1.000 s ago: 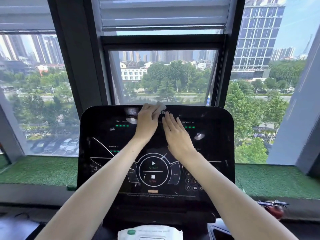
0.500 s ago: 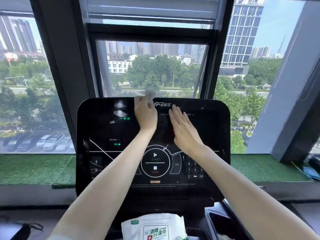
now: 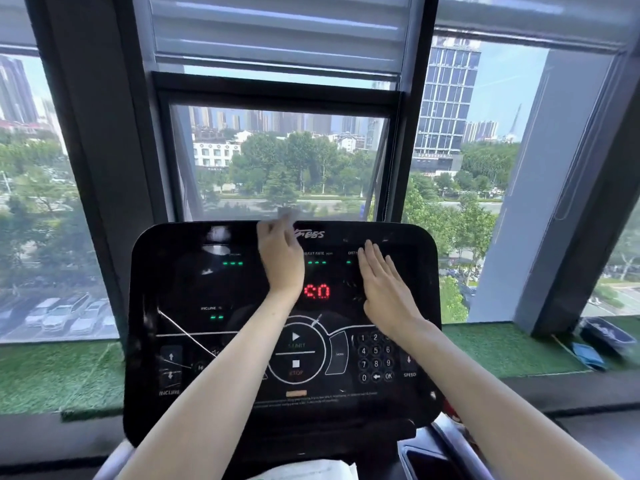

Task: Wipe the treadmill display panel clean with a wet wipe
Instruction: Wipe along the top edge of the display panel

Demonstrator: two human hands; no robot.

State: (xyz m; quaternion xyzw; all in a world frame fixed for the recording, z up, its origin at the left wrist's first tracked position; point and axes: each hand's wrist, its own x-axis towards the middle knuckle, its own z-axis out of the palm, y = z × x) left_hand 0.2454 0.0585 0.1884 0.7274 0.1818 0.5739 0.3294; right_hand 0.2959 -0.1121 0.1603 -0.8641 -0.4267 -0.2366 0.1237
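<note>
The black treadmill display panel (image 3: 194, 341) fills the lower middle of the head view, with green lights, red digits and a keypad. My left hand (image 3: 280, 258) presses a white wet wipe (image 3: 288, 213) against the panel's top edge; the wipe pokes out past my fingertips, blurred. My right hand (image 3: 384, 289) lies flat on the panel's upper right part, fingers together, holding nothing.
A white wet wipe pack (image 3: 311, 472) sits at the bottom edge below the panel. Windows and dark frames stand behind. A green turf ledge (image 3: 55, 375) runs left and right, with a dark tray (image 3: 606, 336) and blue item (image 3: 588, 356) at right.
My right hand has slid to the right across the panel, away from my left hand. Red digits now show in the gap between them. The left hand stays at the top edge.
</note>
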